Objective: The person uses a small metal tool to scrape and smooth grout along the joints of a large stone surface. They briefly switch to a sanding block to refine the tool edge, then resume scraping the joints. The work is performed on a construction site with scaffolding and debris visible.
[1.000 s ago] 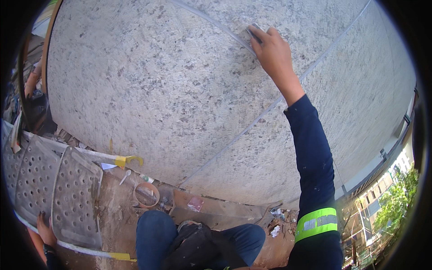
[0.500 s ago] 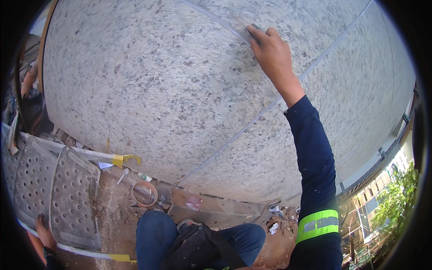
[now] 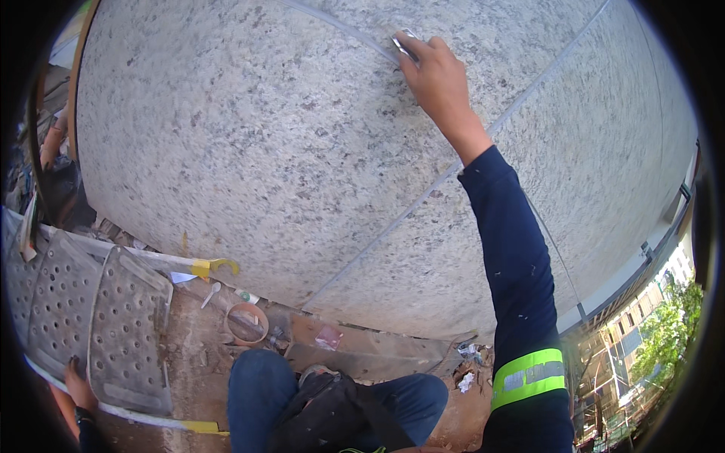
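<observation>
My right hand [image 3: 438,79] is raised to a speckled grey-white stone wall [image 3: 249,136]. Pinched in its fingers is a small flat tool with a shiny metal edge [image 3: 405,45], its exact kind unclear. The tool touches or nearly touches a pale joint line [image 3: 340,26] between the panels. Low at the left, my left hand [image 3: 78,385] is closed over the edge of a perforated grey metal scaffold plank [image 3: 128,332]; part of its grip is hidden.
A white rail with a yellow hooked end [image 3: 215,267] runs along the plank's far side. On the dirt lie a round brownish container [image 3: 247,325], a white plastic spoon [image 3: 211,294] and scraps of litter [image 3: 466,381]. Scaffolding and a green tree [image 3: 672,332] stand at the right.
My right hand and its tool have moved left and slightly up along the joint line, and the tool's metal edge now shows brighter. The left hand stays at the plank.
</observation>
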Demonstrator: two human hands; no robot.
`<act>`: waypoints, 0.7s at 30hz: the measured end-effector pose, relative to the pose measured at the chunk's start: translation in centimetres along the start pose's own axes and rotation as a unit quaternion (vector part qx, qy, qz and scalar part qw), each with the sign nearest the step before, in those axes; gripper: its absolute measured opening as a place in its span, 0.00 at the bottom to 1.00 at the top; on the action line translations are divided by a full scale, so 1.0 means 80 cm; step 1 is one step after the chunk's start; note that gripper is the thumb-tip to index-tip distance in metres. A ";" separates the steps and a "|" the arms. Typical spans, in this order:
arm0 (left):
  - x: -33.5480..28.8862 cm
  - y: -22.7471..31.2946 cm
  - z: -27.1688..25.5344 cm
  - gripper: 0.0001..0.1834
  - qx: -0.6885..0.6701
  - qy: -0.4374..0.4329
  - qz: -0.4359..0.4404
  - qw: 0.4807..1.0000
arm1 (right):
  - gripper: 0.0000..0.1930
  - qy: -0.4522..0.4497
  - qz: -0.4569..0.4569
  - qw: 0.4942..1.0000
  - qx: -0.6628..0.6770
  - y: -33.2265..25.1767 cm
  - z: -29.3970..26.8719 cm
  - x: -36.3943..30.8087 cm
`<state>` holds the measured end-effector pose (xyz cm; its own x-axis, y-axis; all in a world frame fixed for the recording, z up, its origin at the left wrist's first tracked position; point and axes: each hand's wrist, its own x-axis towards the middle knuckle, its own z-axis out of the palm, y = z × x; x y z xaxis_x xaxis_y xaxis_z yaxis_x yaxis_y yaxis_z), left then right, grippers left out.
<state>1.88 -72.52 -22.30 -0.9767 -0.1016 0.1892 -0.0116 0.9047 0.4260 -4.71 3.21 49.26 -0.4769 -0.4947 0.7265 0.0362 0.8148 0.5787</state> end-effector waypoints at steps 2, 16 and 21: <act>0.002 0.010 -0.003 0.27 0.011 -0.003 0.010 1.000 | 0.17 0.049 -0.035 0.998 0.016 0.002 0.009 0.019; -0.001 0.033 -0.019 0.26 -0.013 -0.008 -0.019 1.000 | 0.18 -0.048 -0.004 0.995 0.082 0.006 -0.019 -0.011; -0.005 0.030 -0.022 0.27 -0.001 -0.026 -0.024 0.999 | 0.17 -0.079 0.004 0.995 0.056 -0.010 -0.021 -0.008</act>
<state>2.59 -71.00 -19.77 -0.9848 -0.1235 0.1219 -0.0588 0.8984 0.4352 -2.94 2.38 48.99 -0.6090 -0.4420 0.6586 -0.0535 0.8514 0.5218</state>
